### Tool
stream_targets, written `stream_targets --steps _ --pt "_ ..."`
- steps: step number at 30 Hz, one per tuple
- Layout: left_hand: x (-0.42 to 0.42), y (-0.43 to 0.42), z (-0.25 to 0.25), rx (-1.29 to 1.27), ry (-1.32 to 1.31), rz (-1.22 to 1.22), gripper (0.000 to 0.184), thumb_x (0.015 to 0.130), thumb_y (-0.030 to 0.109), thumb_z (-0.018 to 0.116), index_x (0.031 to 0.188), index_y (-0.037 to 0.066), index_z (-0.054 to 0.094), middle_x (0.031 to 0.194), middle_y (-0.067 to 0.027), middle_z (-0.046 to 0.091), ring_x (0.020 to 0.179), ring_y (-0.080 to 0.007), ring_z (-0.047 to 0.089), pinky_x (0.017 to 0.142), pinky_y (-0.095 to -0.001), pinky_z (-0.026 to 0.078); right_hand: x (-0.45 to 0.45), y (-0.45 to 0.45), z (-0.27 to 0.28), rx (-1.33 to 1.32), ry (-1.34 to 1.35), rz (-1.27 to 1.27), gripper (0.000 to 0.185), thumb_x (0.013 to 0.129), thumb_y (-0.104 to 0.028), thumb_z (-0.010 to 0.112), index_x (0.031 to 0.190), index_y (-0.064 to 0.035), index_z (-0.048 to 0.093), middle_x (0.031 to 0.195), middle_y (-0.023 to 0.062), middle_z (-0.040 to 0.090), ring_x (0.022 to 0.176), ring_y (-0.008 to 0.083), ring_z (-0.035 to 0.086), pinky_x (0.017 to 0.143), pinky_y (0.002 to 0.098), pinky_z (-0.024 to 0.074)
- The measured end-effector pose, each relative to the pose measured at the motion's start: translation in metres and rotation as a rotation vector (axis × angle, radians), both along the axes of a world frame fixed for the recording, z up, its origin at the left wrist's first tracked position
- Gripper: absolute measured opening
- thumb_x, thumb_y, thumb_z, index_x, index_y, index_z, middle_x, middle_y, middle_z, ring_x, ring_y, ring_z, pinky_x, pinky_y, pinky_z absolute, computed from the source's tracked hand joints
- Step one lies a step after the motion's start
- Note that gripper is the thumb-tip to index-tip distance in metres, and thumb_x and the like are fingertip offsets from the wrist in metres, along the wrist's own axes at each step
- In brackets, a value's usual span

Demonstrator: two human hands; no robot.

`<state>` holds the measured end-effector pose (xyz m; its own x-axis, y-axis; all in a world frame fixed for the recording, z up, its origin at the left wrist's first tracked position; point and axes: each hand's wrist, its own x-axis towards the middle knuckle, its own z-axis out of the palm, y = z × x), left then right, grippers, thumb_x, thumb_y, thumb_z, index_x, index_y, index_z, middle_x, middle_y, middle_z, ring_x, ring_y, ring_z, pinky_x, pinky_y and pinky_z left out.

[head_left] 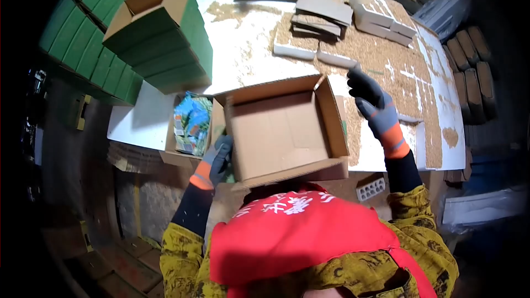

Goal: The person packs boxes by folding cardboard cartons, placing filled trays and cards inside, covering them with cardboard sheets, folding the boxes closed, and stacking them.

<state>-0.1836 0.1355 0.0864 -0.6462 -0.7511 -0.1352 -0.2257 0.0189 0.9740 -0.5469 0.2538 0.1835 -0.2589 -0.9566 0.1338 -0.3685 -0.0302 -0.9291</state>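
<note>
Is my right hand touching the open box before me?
Apart. The head view shows a plain gap between the right hand and the open box.

Brn box (280, 132) ctr; L glove (217, 160), R glove (376, 107) grey/orange; red apron (298, 240) btm, wht lettering (298, 205); grn cartons (196, 49) UL.

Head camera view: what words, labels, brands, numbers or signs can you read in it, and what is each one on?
Nothing reads with certainty.
Red apron: large white characters, slanted and partly folded away; not clear enough to quote.
Blue-green packets: printed, but too small and blurred to read.
Open cardboard box: no writing visible on its inside.
Stacked green boxes: no writing I can make out.
</note>
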Motion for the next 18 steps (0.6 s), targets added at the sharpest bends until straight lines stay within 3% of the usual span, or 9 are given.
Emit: stream_targets --steps 1,3,4,6,9,12,15,17,18 --pt "-0.012 0.000 -0.005 0.316 0.020 0.148 0.056 0.085 0.022 0.065 0.131 -0.001 0.044 0.119 -0.0126 0.057 0.105 -0.0231 0.055 0.092 -0.0312 0.042 -0.010 -0.003 -0.019 -0.031 -0.257 -0.030 0.057 0.082 -0.007 0.062 0.135 -0.0053 0.043 0.132 0.0151 0.050 0.121 0.0238 0.047 0.099 0.0356 0.0401" --pt "-0.028 0.002 -0.030 0.009 -0.131 0.239 0.055 0.087 0.035 0.065 0.126 0.000 0.048 0.113 -0.0099 0.059 0.099 -0.0170 0.054 0.088 -0.0303 0.044 -0.004 -0.010 -0.090 0.391 -0.371 -0.004 0.082 0.077 -0.030 0.073 0.140 0.0004 0.030 0.133 0.0211 0.046 0.124 0.0278 0.044 0.101 0.0342 0.0378" --pt "-0.032 0.002 -0.020 0.152 -0.167 0.223 0.049 0.089 0.027 0.063 0.125 -0.003 0.049 0.114 -0.0122 0.059 0.102 -0.0171 0.055 0.090 -0.0297 0.043 0.021 -0.013 -0.106 0.431 0.091 0.027 0.101 0.067 -0.046 0.079 0.139 0.0044 0.028 0.132 0.0238 0.046 0.123 0.0278 0.044 0.101 0.0325 0.0367" --pt "-0.029 0.016 -0.017 0.135 -0.107 0.184 0.048 0.087 0.022 0.065 0.123 -0.005 0.049 0.113 -0.0124 0.059 0.103 -0.0158 0.055 0.091 -0.0285 0.043 0.052 -0.010 -0.104 0.315 -0.108 -0.037 0.101 0.065 -0.045 0.081 0.137 0.0068 0.031 0.128 0.0223 0.049 0.119 0.0272 0.047 0.099 0.0325 0.0379" --pt "-0.037 0.024 -0.012 0.382 0.091 0.299 0.089 0.069 0.016 0.082 0.136 -0.005 0.027 0.116 -0.0146 0.056 0.102 -0.0177 0.056 0.089 -0.0304 0.048 0.040 -0.006 -0.114 0.300 -0.233 -0.051 0.095 0.068 -0.038 0.081 0.136 0.0067 0.032 0.121 0.0189 0.054 0.112 0.0219 0.051 0.093 0.0303 0.0422" --pt "-0.049 0.015 0.003 -0.001 0.001 0.387 0.092 0.065 0.023 0.085 0.135 -0.006 0.032 0.122 -0.0151 0.052 0.111 -0.0198 0.051 0.094 -0.0307 0.044 0.029 -0.001 -0.108 0.297 -0.633 -0.047 0.082 0.076 -0.024 0.077 0.138 0.0038 0.031 0.118 0.0130 0.055 0.104 0.0168 0.052 0.086 0.0280 0.0462" --pt "-0.062 -0.014 0.089 -0.042 0.160 0.266 0.075 0.078 0.011 0.072 0.139 -0.002 0.030 0.132 -0.0116 0.044 0.120 -0.0179 0.043 0.100 -0.0307 0.037 0.017 -0.020 -0.082 0.062 -0.573 -0.070 0.062 0.087 -0.023 0.062 0.138 -0.0006 0.035 0.130 0.0091 0.048 0.116 0.0172 0.048 0.096 0.0313 0.0398" --pt "-0.044 -0.062 0.099 -0.219 0.372 0.234 0.057 0.091 0.023 0.053 0.140 0.000 0.033 0.131 -0.0106 0.044 0.118 -0.0181 0.045 0.098 -0.0309 0.038 0.025 -0.045 -0.057 -0.047 -1.070 -0.091 0.051 0.090 -0.030 0.056 0.133 -0.0046 0.043 0.124 0.0077 0.054 0.110 0.0185 0.054 0.094 0.0323 0.0448" --pt "-0.035 -0.086 0.103 -0.305 0.476 0.209 0.051 0.098 0.029 0.043 0.140 0.002 0.034 0.131 -0.0100 0.045 0.117 -0.0182 0.046 0.098 -0.0310 0.038 0.032 -0.068 -0.050 -0.197 -1.142 -0.091 0.044 0.093 -0.032 0.052 0.129 -0.0056 0.048 0.123 0.0083 0.056 0.109 0.0200 0.055 0.094 0.0344 0.0456"
